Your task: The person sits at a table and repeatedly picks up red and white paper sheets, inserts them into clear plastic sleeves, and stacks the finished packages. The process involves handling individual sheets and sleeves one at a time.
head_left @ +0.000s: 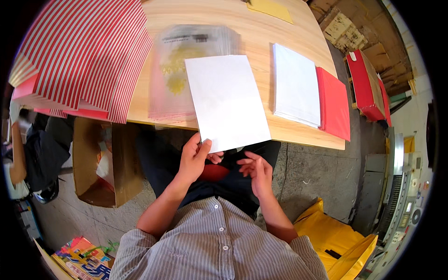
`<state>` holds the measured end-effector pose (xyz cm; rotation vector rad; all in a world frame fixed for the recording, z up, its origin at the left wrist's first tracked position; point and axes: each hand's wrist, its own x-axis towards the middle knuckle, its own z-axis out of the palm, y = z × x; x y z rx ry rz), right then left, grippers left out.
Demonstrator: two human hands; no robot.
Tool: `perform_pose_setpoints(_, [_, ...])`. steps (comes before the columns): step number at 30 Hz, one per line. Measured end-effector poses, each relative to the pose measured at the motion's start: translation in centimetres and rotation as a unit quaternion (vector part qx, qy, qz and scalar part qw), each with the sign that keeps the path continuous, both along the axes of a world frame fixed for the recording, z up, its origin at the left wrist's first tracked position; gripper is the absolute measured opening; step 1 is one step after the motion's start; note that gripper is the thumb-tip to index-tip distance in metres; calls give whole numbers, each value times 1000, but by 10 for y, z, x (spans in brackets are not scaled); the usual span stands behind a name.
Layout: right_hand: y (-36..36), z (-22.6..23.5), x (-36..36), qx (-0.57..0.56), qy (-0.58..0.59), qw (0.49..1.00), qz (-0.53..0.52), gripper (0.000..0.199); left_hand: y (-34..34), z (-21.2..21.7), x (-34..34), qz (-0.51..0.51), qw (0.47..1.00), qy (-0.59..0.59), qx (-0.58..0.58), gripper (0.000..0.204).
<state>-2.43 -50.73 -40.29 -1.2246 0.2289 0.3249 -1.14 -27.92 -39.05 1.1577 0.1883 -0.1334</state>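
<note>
A white rectangular sheet or thin card (228,102) tilts over the table's front edge, covering part of what lies behind it. My left hand (192,161) is closed on its lower left corner, thumb on top and fingers underneath. My right hand (257,170) hangs just below the sheet's lower right edge, fingers apart and loosely bent, holding nothing. Behind the sheet lies a pile of clear plastic bags (172,51) with yellow print. To the right are a stack of white sheets (296,84) and, against it, a stack of red ones (333,105).
Tall stacks of red-and-white striped paper pieces (93,51) cover the left of the wooden table (256,32). A yellow sheet (270,9) lies at the far edge. Below stand a cardboard box (128,161) and a yellow bag (336,242). Another person (44,144) is at far left.
</note>
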Motion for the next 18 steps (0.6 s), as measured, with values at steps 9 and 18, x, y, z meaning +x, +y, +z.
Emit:
perform_pose_setpoints(9, [32,44,40,89,2,994,-67,15,1,28,-11,-30,987,-92,127,28])
perform_pose_setpoints(18, [-28,72,90,97,-65,966,-230,10,-12,52,-1,-77,972,-132,180,40])
